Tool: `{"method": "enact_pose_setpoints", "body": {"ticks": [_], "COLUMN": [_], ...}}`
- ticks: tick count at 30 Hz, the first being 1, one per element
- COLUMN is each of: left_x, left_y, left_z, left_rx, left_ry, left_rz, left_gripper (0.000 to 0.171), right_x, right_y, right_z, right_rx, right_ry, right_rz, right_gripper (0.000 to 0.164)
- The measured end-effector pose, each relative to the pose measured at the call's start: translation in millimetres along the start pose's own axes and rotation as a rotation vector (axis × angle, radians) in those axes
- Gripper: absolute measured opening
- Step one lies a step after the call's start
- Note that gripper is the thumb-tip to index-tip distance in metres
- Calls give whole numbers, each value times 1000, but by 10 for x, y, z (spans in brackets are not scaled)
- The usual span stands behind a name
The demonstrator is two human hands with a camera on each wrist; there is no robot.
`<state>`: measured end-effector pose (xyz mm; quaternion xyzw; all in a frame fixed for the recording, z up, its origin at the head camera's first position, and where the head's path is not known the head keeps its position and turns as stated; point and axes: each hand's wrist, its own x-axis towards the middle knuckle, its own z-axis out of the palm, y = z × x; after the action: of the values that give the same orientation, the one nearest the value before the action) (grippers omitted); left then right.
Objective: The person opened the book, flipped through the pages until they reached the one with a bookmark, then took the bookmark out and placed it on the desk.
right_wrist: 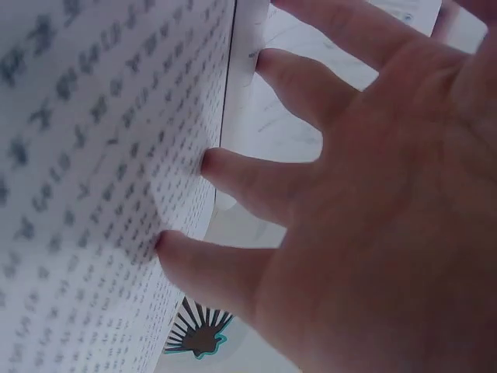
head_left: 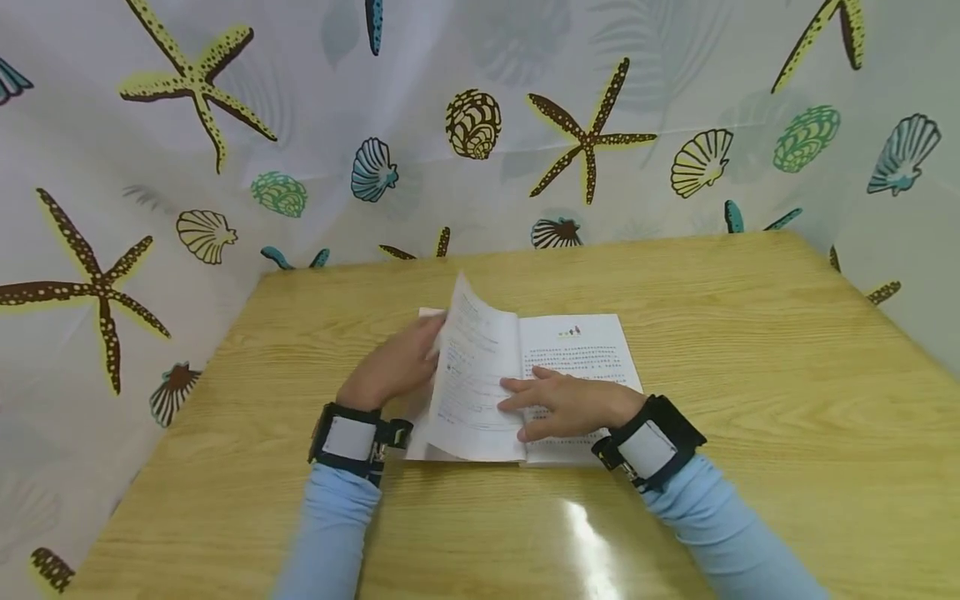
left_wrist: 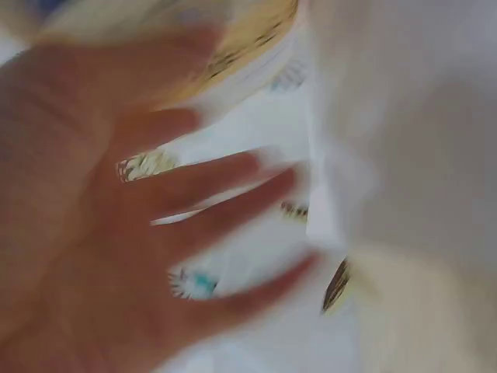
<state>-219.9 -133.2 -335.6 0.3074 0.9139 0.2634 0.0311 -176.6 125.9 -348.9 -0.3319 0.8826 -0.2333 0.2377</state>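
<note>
An open book (head_left: 581, 354) with printed text lies on the table. One page (head_left: 476, 379) stands partly raised and curved on its left half. My left hand (head_left: 396, 362) is at that page's outer edge, its fingertips partly hidden behind it in the head view. Spread, nearly straight fingers of the left hand (left_wrist: 101, 210) show blurred beside the white page (left_wrist: 404, 155) in the left wrist view. My right hand (head_left: 566, 407) rests spread across the book near the spine. In the right wrist view, fingertips (right_wrist: 213, 162) touch the printed page (right_wrist: 101, 155) beside the fold.
The wooden table (head_left: 750, 333) extends around the book on all sides. Behind it hangs a white cloth (head_left: 420, 75) printed with starfish and shells. Both wrists wear black straps with small cameras, over light blue sleeves (head_left: 330, 517).
</note>
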Motion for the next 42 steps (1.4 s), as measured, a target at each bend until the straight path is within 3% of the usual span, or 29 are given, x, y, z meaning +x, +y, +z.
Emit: {"method": "enact_pose_setpoints", "body": {"ticks": [3,5,7,11,12,14,17,22,30,33,38,42], "left_x": [-48,-61,-52,27,48,89,115,108,103,102,98,101], "left_y": [65,115,176,265,273,285,290,299,325,322,322,329], "left_z": [-155,-192,-158,89,159,275,365,382,398,404,407,402], "left_rx": [91,117,147,195,206,226,252,269,247,248,234,241], "left_ry": [227,245,133,-262,-334,-416,-431,-419,-408,-406,-403,-401], "left_rz": [-90,-74,-84,-224,-261,-324,-369,-380,-362,-366,-381,-376], "left_gripper": [55,56,60,84,89,95,96,95,95,96,96,96], "right_x": [-4,-10,-14,-13,-7,-2,1,0,-245,-357,-432,-429], "right_y": [-19,-27,-28,-22,-22,-25,-39,12,444,628,795,801], "right_z": [6,-1,-12,-19,-11,-2,2,-47,-276,-331,-347,-346], "right_rx": [7,0,-9,-35,-43,-61,-82,-72,-98,-43,73,65], "right_ry": [-8,-16,-19,-17,-16,-15,-13,3,119,177,219,237], "right_rz": [5,3,-2,-30,-33,-33,-20,16,262,327,333,326], "right_gripper": [52,54,54,54,54,53,53,57,69,76,86,85]}}
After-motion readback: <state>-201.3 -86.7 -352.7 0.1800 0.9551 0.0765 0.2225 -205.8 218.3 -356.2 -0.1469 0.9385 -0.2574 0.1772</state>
